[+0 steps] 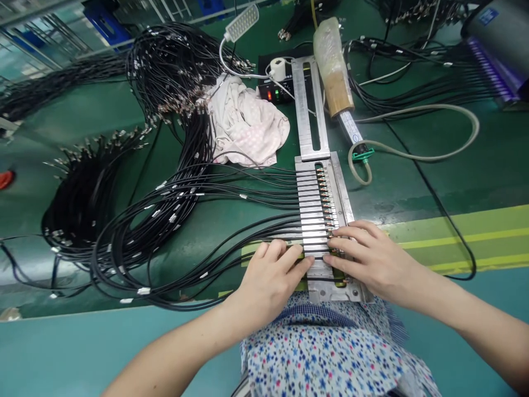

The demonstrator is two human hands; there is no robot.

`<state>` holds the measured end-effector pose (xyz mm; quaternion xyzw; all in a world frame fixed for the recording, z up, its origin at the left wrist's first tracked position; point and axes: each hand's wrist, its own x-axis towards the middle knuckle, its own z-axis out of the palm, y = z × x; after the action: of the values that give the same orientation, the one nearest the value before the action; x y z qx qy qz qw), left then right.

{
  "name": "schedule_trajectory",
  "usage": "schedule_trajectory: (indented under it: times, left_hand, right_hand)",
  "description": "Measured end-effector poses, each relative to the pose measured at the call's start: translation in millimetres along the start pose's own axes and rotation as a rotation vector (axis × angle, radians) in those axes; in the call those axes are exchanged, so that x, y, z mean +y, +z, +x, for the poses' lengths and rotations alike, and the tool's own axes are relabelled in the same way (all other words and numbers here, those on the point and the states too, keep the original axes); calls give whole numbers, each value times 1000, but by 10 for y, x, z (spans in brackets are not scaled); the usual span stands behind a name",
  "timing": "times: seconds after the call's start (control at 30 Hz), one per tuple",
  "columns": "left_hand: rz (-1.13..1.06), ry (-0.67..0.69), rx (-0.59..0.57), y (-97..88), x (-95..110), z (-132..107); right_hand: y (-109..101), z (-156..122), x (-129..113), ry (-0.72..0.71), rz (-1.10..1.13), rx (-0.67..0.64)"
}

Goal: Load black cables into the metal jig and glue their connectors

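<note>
A slotted metal fixture (314,220) lies at the table's front edge, with several black cables (268,196) laid side by side across it. Their metal-tipped ends (324,193) line up over its slot. At its near left side, my left hand (270,275) has bent fingers, thumb and index closed around a black cable. From the right, my right hand (370,262) reaches over the fixture, its fingers apart and their tips touching the cable ends by the slot. My fingers hide part of the lower cables. One more cable end (341,281) lies below them.
Big bundles of black cable (173,71) fill the left side. Behind the fixture are a crumpled cloth (248,118), a lamp (243,23) and a black control box (276,91). A wrapped syringe-like dispenser (350,129) with a looping hose (438,158) lies to the right.
</note>
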<state>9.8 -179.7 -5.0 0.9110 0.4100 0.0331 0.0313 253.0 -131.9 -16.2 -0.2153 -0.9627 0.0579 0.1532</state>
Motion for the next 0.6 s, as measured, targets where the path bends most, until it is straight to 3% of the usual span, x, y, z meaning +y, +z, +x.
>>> schedule_trajectory:
  times: [0.27, 0.4, 0.6]
  left_hand:
    - [5, 32, 16, 42, -20, -32]
    - [17, 53, 77, 91, 16, -50]
    - [19, 91, 199, 224, 55, -192]
  right_hand:
    - [-36, 28, -99, 1, -153, -79]
    - [-37, 43, -67, 38, -113, -101]
    - [-7, -118, -10, 176, 109, 88]
